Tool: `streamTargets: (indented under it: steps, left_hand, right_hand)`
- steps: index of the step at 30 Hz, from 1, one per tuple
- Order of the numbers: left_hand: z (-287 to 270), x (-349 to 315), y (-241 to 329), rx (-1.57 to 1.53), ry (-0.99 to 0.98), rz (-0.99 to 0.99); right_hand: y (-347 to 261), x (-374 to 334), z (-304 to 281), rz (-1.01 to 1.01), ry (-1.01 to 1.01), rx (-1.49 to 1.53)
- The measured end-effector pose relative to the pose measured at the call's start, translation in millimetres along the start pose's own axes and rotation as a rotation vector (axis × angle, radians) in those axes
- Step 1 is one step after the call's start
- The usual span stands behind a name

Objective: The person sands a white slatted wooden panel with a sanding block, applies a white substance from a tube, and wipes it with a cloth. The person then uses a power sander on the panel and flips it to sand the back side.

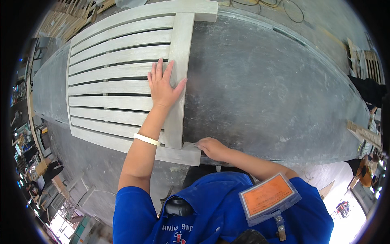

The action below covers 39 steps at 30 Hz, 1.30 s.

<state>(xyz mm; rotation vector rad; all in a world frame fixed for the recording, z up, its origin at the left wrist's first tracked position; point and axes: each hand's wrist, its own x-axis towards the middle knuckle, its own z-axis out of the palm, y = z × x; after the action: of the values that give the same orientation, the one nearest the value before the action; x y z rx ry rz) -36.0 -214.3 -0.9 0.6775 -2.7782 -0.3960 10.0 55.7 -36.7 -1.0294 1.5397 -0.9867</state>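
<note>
A whitewashed slatted wooden panel [180, 44] lies flat on the dark worktable [264, 89], its slats running left to right into a wide crosspiece. My left hand [163, 89] rests on it with fingers spread, across the slat ends and the crosspiece, the thumb near the crosspiece's right edge. At the panel's near right corner, my right hand [213, 149] is closed, its fingertips at the end of the near rail [178, 155]. A small greyish bit shows at those fingertips, too little to name.
The table's far edge has a metal rim [260, 21]. Stacked wooden slats [65, 20] stand at the far left, and more slatted wood [367, 63] at the far right. A dark cable [293, 10] lies on the floor beyond the table. A badge holder [270, 199] hangs at my chest.
</note>
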Motion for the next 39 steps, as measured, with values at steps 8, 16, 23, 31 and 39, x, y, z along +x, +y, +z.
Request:
streamTargets:
  steps: [8, 16, 23, 31, 39]
  left_hand:
    - [2.8, 6.4, 4.3, -0.018, -0.014, -0.055]
    - [38.9, 216.4, 43.4, 0.292, 0.092, 0.357]
    - [36.9, 295.2, 67.1, 0.607, -0.444, 0.506]
    - [54.8, 300.5, 94.0, 0.573, -0.431, 0.489]
    - [77.7, 332.5, 86.6, 0.255, -0.624, 0.167]
  right_hand:
    - [5.0, -30.3, -11.3, 0.24, -0.096, -0.186]
    - [-9.5, -117.6, -86.5, 0.337, 0.37, 0.097]
    - [-19.9, -155.8, -97.1, 0.444, 0.581, 0.174]
    - [-9.5, -169.5, -86.3, 0.37, 0.719, 0.178]
    - [-23.6, -176.6, -80.6, 0.448, 0.732, 0.118]
